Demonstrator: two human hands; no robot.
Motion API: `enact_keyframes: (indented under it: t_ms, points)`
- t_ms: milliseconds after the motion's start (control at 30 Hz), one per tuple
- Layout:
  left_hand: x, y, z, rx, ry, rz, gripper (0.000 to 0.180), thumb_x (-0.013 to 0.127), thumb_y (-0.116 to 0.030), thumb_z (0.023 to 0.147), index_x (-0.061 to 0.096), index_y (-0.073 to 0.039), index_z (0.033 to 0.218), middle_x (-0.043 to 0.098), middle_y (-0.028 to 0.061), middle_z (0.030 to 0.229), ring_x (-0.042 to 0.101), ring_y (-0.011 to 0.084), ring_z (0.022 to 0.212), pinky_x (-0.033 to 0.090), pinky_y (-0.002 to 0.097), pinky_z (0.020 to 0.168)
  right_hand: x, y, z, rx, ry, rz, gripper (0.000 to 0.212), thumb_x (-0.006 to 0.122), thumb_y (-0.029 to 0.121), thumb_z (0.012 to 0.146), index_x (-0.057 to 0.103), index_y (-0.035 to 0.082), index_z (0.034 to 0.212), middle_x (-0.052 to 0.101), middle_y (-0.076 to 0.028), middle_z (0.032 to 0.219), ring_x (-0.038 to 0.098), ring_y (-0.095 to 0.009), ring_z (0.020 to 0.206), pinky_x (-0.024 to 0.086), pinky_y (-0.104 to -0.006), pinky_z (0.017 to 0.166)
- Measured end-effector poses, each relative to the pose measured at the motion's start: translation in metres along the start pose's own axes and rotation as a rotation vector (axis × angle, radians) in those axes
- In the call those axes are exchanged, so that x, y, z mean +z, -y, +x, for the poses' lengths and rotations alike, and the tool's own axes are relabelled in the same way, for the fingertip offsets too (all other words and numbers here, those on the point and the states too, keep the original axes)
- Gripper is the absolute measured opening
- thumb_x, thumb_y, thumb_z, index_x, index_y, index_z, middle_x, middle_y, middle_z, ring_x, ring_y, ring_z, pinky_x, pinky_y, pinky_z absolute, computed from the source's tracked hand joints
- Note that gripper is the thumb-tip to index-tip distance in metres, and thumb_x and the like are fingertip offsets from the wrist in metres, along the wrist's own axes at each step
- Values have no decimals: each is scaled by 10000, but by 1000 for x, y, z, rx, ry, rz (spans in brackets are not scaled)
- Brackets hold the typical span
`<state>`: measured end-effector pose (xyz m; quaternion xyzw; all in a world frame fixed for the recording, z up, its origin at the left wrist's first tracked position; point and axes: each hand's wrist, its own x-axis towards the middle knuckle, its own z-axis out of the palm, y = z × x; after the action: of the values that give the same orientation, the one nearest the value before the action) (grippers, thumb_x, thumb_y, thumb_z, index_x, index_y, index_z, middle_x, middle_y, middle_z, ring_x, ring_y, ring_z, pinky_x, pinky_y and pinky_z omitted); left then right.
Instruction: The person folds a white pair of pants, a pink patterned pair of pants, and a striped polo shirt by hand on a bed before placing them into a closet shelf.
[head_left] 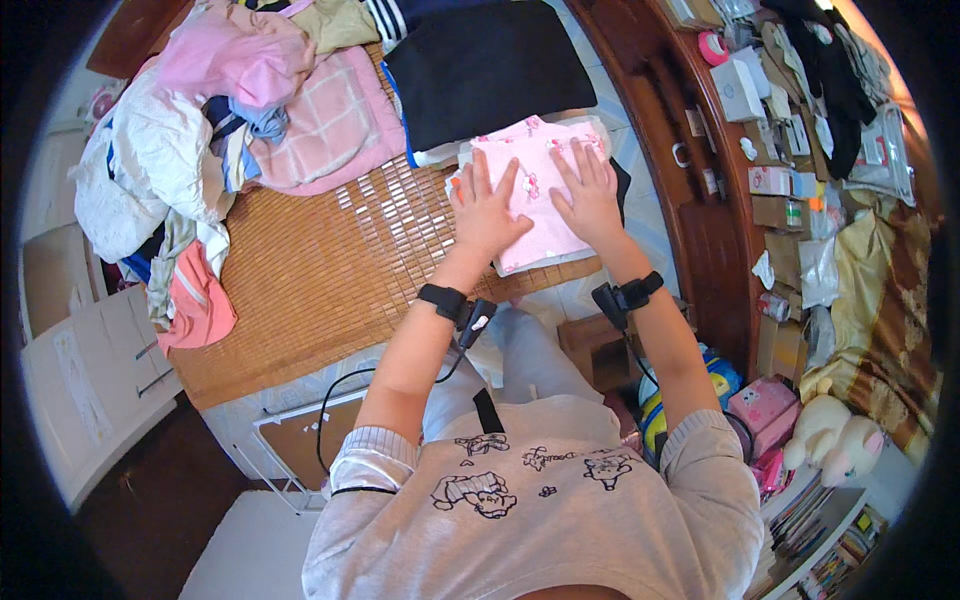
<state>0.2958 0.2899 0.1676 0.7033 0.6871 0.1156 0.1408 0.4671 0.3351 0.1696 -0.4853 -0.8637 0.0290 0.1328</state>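
A pink folded garment (533,222) with small printed figures lies flat on top of a stack of folded clothes at the mat's right end. Both palms rest on it, fingers spread. My left hand (489,208) covers its left side, and my right hand (590,198) covers its upper right. Neither hand grips anything. Just beyond the pink garment lies a large folded black cloth (490,75), with blue and white edges showing at its left side. Part of the stack beneath the pink garment is hidden.
A woven bamboo mat (290,270) covers the bed. Heaped clothes (150,150) and a pink checked pillow (335,125) lie at the far left. Along the right runs a dark wooden headboard (710,220), with crowded boxes and bags behind it. Cables hang from both wrist straps.
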Motion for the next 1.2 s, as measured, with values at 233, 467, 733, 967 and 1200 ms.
enact_keyframes:
  t_ms: [233, 467, 733, 967, 1200]
  points:
    - [24, 8, -8, -190, 153, -332, 954, 666, -317, 494, 146, -286, 1294, -27, 244, 1322, 74, 447, 1199, 232, 525, 904, 37, 6, -4, -24, 85, -135, 627, 472, 455, 731, 294, 174, 1262, 245, -84, 1311, 184, -276, 1213, 82, -507, 957]
    - [32, 61, -16, -66, 190, -419, 846, 644, -367, 566, 217, -201, 1277, 143, 272, 1273, 252, 402, 1144, 291, 383, 918, 30, 3, -4, -53, 89, -51, 622, 469, 442, 745, 277, 167, 1268, 211, -87, 1325, 152, -286, 1225, 57, -497, 969]
    - [-24, 284, -155, -760, 141, -786, 188, 501, -242, 775, 539, -62, 736, 495, -17, 596, 433, 77, 499, 363, 222, 441, -3, -2, -36, 122, 43, 320, 450, 533, 158, 729, 408, 76, 1154, 347, -184, 1206, 341, -330, 1101, 282, -370, 915]
    - [-4, 386, -381, -1239, 58, -1291, 252, 473, -239, 777, 554, -43, 914, 588, 103, 753, 543, 192, 642, 448, 310, 607, 55, -25, -213, 566, 95, 351, 511, 492, 175, 782, 283, -69, 1180, 382, -213, 1154, 343, -347, 1070, 266, -383, 918]
    - [-18, 420, -438, -1264, 144, -1588, 205, 458, -226, 772, 547, -45, 734, 547, 63, 629, 502, 175, 540, 416, 279, 525, 20, 72, -249, 666, 1345, 775, 296, 490, 239, 773, 557, 42, 983, 583, -85, 874, 527, -161, 781, 416, -281, 689]
